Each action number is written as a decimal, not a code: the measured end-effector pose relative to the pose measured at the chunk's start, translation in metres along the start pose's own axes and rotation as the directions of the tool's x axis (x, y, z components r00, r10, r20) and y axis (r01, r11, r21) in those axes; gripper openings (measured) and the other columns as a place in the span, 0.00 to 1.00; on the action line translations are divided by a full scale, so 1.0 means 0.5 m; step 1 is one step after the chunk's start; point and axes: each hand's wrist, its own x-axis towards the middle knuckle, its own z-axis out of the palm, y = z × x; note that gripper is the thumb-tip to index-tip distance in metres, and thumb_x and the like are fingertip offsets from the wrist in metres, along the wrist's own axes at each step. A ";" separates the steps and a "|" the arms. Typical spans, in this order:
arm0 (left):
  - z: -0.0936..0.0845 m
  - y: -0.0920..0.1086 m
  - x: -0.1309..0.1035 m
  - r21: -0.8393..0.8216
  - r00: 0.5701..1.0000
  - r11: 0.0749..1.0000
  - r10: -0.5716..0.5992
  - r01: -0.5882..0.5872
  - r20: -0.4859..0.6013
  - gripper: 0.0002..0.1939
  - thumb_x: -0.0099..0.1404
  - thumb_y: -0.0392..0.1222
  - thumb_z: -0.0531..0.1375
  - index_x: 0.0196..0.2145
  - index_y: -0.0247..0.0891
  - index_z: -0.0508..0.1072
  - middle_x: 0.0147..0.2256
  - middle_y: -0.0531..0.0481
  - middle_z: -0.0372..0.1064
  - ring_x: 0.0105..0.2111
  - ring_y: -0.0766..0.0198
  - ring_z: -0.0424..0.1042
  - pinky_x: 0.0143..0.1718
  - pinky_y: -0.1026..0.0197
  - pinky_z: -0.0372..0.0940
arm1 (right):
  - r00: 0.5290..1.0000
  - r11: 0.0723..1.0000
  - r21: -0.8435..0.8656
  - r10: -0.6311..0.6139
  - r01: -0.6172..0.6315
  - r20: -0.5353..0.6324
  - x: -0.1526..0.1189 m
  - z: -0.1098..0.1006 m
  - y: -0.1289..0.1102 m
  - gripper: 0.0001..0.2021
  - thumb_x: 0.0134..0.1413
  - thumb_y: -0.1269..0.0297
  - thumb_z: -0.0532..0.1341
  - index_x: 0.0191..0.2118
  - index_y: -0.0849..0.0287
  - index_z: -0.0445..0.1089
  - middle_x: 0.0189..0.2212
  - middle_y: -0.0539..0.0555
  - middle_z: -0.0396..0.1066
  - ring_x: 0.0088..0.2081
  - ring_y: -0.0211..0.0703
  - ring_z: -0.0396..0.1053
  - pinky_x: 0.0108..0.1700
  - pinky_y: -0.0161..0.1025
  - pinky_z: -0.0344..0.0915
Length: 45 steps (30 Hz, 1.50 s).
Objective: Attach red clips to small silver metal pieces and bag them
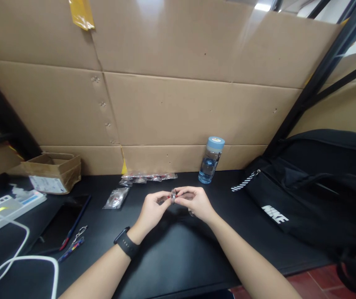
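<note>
Black marked my watch [127, 244], the table [171, 268] and the bag [330, 166], its lettering [274, 214] white, its zip pull [245, 181] striped black and white. The bottle [208, 169] wore a light-blue cap [215, 143]; the cardboard wall [181, 112] was tan, its tape [83, 14] yellow. The cable [36, 258] was white, the box [69, 169] brown, the floor [308, 286] red; my piece [173, 196] showed grey.
</note>
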 end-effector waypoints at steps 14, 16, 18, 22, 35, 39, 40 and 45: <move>0.012 0.000 0.000 -0.076 0.995 0.992 -0.102 0.103 0.020 0.15 0.60 0.47 0.69 0.42 0.35 0.83 0.43 0.43 0.81 0.43 0.52 0.80 0.49 0.55 0.73 | 0.985 0.944 -0.299 -0.163 0.142 -0.048 0.001 -0.004 0.010 0.07 0.54 0.62 0.68 0.35 0.59 0.80 0.47 0.59 0.78 0.39 0.47 0.80 0.44 0.44 0.79; 0.012 0.002 -0.004 -0.022 0.996 0.995 -0.092 0.092 0.015 0.14 0.61 0.47 0.68 0.41 0.37 0.83 0.42 0.44 0.81 0.42 0.52 0.81 0.48 0.56 0.73 | 0.979 0.923 -0.345 -0.199 0.172 -0.043 0.000 0.000 0.014 0.05 0.54 0.64 0.67 0.34 0.59 0.80 0.47 0.58 0.77 0.37 0.45 0.80 0.42 0.41 0.79; 0.012 0.006 -0.008 0.035 0.997 0.997 -0.074 0.073 0.012 0.13 0.61 0.48 0.68 0.41 0.38 0.83 0.41 0.45 0.82 0.42 0.52 0.81 0.47 0.56 0.73 | 0.973 0.908 -0.370 -0.226 0.195 -0.042 -0.001 0.003 0.015 0.04 0.54 0.65 0.67 0.33 0.59 0.79 0.46 0.58 0.77 0.35 0.43 0.79 0.41 0.40 0.79; 0.014 0.015 -0.013 0.139 1.000 0.990 -0.030 0.028 0.011 0.12 0.62 0.47 0.67 0.41 0.41 0.84 0.42 0.48 0.82 0.41 0.53 0.80 0.47 0.57 0.73 | 0.959 0.866 -0.434 -0.283 0.250 -0.012 -0.001 0.003 0.004 0.02 0.52 0.68 0.65 0.32 0.59 0.77 0.45 0.57 0.77 0.33 0.40 0.78 0.39 0.38 0.78; 0.017 0.022 -0.016 0.253 0.994 0.967 0.040 -0.013 -0.104 0.10 0.65 0.47 0.64 0.36 0.42 0.85 0.44 0.47 0.81 0.40 0.54 0.81 0.42 0.57 0.76 | 0.937 0.590 -0.745 -0.321 0.311 0.137 -0.015 0.010 -0.026 0.05 0.46 0.73 0.63 0.30 0.55 0.71 0.51 0.55 0.74 0.45 0.47 0.74 0.44 0.39 0.71; 0.012 0.025 -0.013 0.296 0.982 0.955 0.086 -0.033 -0.169 0.10 0.64 0.46 0.64 0.35 0.42 0.85 0.43 0.47 0.81 0.37 0.56 0.81 0.39 0.57 0.77 | 0.932 0.600 -0.735 -0.342 0.317 0.122 -0.012 0.002 -0.030 0.06 0.46 0.74 0.64 0.28 0.55 0.71 0.51 0.55 0.74 0.48 0.49 0.72 0.48 0.42 0.70; 0.011 0.026 -0.012 0.301 0.981 0.953 0.090 -0.034 -0.173 0.10 0.64 0.46 0.64 0.35 0.42 0.84 0.43 0.47 0.81 0.37 0.56 0.81 0.39 0.58 0.76 | 0.933 0.609 -0.729 -0.338 0.314 0.120 -0.011 0.000 -0.030 0.06 0.45 0.74 0.64 0.28 0.55 0.71 0.51 0.55 0.74 0.48 0.49 0.72 0.48 0.42 0.69; 0.005 0.021 -0.007 0.372 0.992 0.928 0.074 -0.030 -0.103 0.10 0.66 0.44 0.62 0.39 0.41 0.83 0.43 0.46 0.80 0.33 0.59 0.80 0.37 0.60 0.75 | 0.942 0.656 -0.692 -0.315 0.302 0.113 -0.006 -0.009 -0.024 0.06 0.45 0.74 0.65 0.28 0.56 0.71 0.48 0.55 0.74 0.47 0.48 0.72 0.50 0.42 0.67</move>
